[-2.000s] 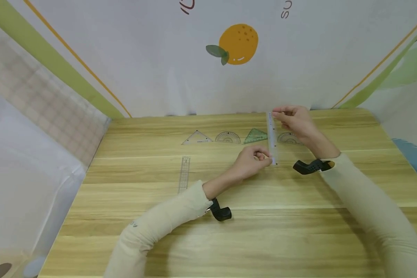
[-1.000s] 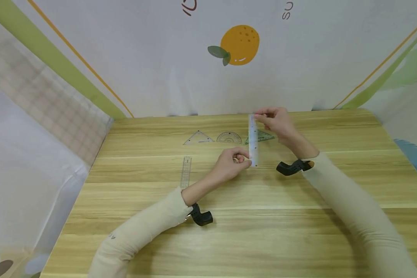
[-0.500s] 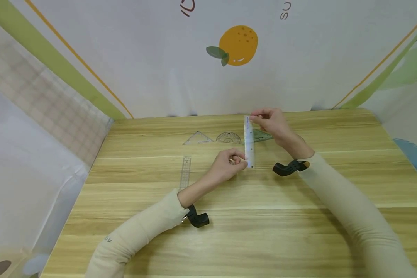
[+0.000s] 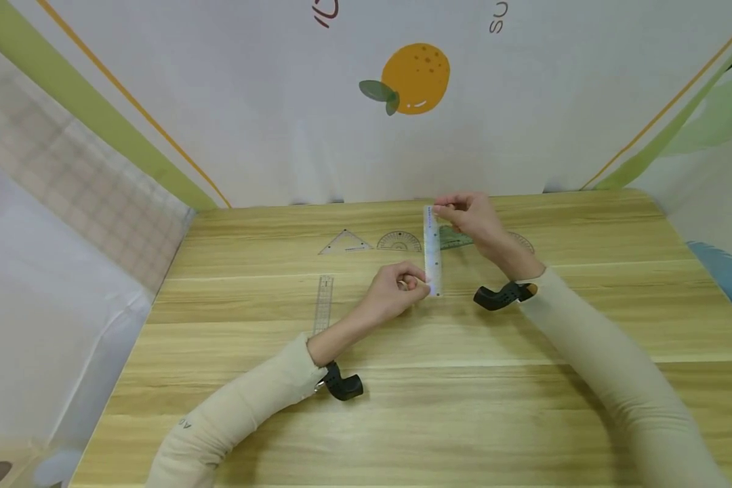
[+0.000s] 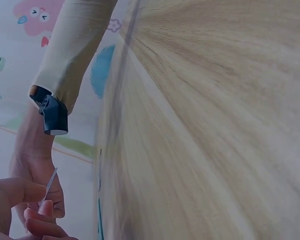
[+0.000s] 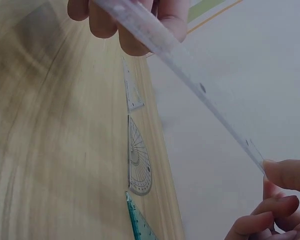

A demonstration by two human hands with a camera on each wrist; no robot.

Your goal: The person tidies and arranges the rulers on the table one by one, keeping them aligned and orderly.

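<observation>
A clear ruler (image 4: 433, 254) is held up off the table, its long side running away from the person. My left hand (image 4: 396, 288) pinches its near end between thumb and fingers. At the far end, my right hand (image 4: 472, 217) pinches the ruler the same way. In the right wrist view the ruler (image 6: 202, 95) spans slantwise between both hands. Behind it lies a green set square (image 4: 455, 237), partly covered by the ruler and right hand. Left of that are a clear protractor (image 4: 399, 241) and a clear set square (image 4: 345, 242).
Another clear ruler (image 4: 323, 301) lies on the wooden table (image 4: 439, 420), its near end hidden by the left arm. A second protractor (image 4: 521, 240) shows partly behind the right wrist. A white printed cloth (image 4: 268, 102) hangs along the table's back edge.
Both hands have carried the ruler leftward, from between the green set square and the right protractor to over the green set square's left end. The motion has slowed lately.
</observation>
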